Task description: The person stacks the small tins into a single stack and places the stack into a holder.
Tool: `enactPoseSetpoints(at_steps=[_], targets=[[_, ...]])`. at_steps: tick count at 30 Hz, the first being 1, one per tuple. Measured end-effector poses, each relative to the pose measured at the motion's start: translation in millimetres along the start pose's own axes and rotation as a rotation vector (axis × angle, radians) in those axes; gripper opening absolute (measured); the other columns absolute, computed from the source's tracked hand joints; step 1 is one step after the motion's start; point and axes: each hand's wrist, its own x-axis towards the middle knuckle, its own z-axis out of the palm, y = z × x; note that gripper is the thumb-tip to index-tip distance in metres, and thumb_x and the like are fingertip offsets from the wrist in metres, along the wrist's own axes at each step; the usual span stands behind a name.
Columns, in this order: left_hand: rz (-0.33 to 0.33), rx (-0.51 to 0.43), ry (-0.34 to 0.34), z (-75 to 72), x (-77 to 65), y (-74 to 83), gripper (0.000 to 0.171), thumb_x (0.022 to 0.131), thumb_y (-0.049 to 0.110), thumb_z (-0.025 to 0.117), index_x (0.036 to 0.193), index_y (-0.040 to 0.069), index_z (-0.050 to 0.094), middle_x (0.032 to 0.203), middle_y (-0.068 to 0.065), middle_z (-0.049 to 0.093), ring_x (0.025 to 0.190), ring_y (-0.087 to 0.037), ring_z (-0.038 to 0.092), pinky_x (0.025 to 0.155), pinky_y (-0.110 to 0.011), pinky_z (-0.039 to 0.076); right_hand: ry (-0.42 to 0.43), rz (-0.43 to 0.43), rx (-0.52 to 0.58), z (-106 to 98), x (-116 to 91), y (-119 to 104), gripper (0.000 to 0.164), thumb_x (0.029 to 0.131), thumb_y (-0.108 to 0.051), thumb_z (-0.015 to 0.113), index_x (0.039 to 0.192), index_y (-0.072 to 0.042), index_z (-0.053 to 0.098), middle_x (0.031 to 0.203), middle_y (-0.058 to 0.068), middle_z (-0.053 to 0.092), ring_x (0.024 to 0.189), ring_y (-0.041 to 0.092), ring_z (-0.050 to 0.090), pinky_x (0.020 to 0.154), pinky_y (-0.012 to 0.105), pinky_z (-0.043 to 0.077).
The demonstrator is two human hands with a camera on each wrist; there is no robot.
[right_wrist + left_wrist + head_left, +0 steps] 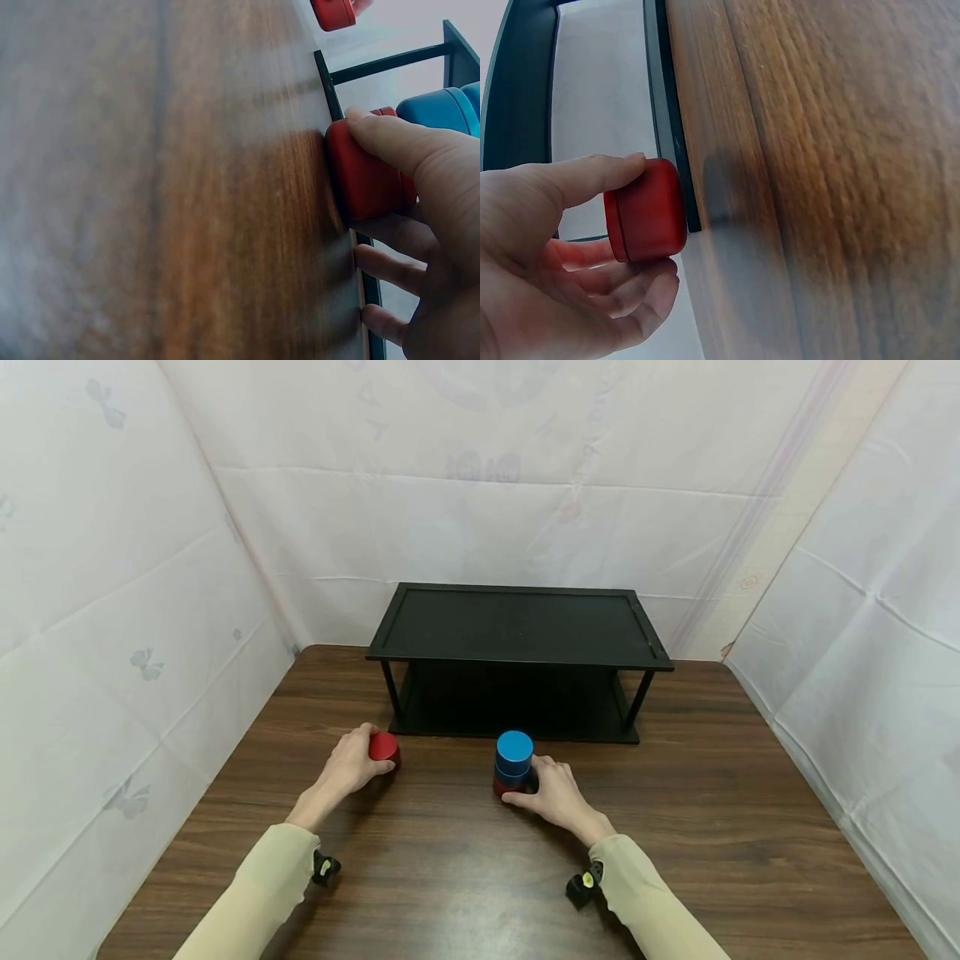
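Note:
My left hand (351, 762) grips a small red round tin (651, 214) between thumb and fingers, on the left in the head view. In the left wrist view a gap and a shadow show between this tin and the tabletop. Near the middle, a blue round tin (514, 748) stands upright on a second red tin (367, 171). My right hand (557, 793) holds that lower red tin from the right, its thumb across the near side. The blue tin above is outside the right hand's grip.
A black two-level shelf (517, 627) stands at the back of the brown wooden table (450, 877), just behind the tins. White patterned sheets (480, 527) hang behind and on both sides. Each wrist wears a small black camera (324, 868).

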Motion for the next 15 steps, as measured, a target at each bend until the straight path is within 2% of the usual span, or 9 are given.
enactPoseSetpoints(at_steps=[15], targets=[[0.053,-0.008,0.027,-2.0,1.6,14.4,0.060,0.079,0.017,0.077,0.127,-0.006,0.048,0.119,-0.026,0.059,0.105,-0.038,0.055,0.085,-0.049,0.052,0.004,0.006,-0.003,0,-1,0,0.060,0.077,-0.044,0.078,0.122,-0.008,0.061,0.116,0.010,0.067,0.113,0.027,0.059,0.102,0.051,0.038]])
